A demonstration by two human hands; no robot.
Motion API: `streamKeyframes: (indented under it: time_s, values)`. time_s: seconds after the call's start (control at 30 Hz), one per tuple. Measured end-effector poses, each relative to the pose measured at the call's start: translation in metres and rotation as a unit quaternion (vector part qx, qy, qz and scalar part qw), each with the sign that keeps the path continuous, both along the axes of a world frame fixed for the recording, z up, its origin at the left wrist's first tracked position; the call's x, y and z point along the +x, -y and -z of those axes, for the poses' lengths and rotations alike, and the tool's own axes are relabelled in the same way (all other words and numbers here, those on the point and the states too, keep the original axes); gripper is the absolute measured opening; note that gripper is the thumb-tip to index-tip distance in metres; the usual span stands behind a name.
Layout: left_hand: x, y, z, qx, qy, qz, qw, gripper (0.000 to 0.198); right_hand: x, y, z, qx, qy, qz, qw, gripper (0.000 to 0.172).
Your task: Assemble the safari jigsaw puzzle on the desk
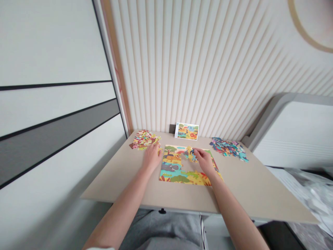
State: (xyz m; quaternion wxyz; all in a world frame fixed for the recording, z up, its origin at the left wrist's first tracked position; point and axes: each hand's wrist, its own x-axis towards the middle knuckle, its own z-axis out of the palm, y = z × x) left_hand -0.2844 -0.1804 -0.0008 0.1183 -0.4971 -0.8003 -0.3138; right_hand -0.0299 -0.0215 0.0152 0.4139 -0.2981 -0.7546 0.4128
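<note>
A partly assembled jigsaw puzzle [179, 178] with jungle animals lies flat on the table, with a gap in its middle where the tabletop shows. Over its upper right part, my right hand [205, 161] pinches a small dark-blue puzzle piece [193, 152] between thumb and fingers. My left hand [153, 157] is beside the puzzle's left edge, at the near right side of a pile of loose puzzle pieces [144, 138]. Its fingers are curled, with a bit of yellow near the fingertips; what they hold is unclear.
Behind the puzzle, a picture card [187, 132] with a similar animal scene leans by the ribbed wall. Another pile of mostly blue pieces [229, 148] lies at the back right of the beige table [249, 187]. Clear plastic wrapping [309, 187] is off to the right.
</note>
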Motion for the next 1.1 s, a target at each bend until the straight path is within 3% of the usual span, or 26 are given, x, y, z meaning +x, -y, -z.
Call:
streamKeyframes:
  time_s: [0.13, 0.27, 0.4, 0.5, 0.67, 0.77, 0.9, 1.1]
  values:
    - [0.019, -0.002, -0.004, -0.009, -0.032, 0.123, 0.992, 0.025, 0.0, 0.001, 0.0, 0.011, 0.016, -0.017, 1.0, 0.047]
    - [0.04, -0.004, -0.002, -0.034, -0.054, 0.262, 0.963, 0.028, 0.001, 0.002, 0.0, 0.013, 0.025, -0.021, 0.999, 0.045]
    - [0.048, -0.006, -0.001, -0.063, -0.067, 0.327, 0.941, 0.025, 0.001, 0.002, 0.0, 0.011, 0.036, -0.023, 0.999, 0.046]
    - [0.04, -0.004, -0.003, -0.073, -0.072, 0.291, 0.951, 0.021, 0.001, 0.002, 0.0, 0.006, 0.049, -0.026, 0.998, 0.049]
    - [0.008, 0.005, -0.004, -0.076, -0.055, 0.102, 0.99, 0.035, 0.0, 0.003, 0.001, 0.012, 0.048, -0.031, 0.998, 0.051]
    - [-0.009, 0.011, -0.004, -0.102, -0.041, 0.04, 0.993, 0.032, 0.001, 0.003, 0.002, 0.01, 0.052, -0.033, 0.998, 0.051]
    - [-0.016, 0.023, -0.008, -0.145, -0.043, 0.04, 0.988, 0.023, 0.001, 0.003, 0.003, 0.02, 0.055, -0.026, 0.998, 0.046]
    - [-0.013, 0.06, -0.018, -0.195, -0.071, 0.102, 0.973, 0.025, -0.001, 0.008, 0.0, 0.022, 0.067, -0.034, 0.997, 0.042]
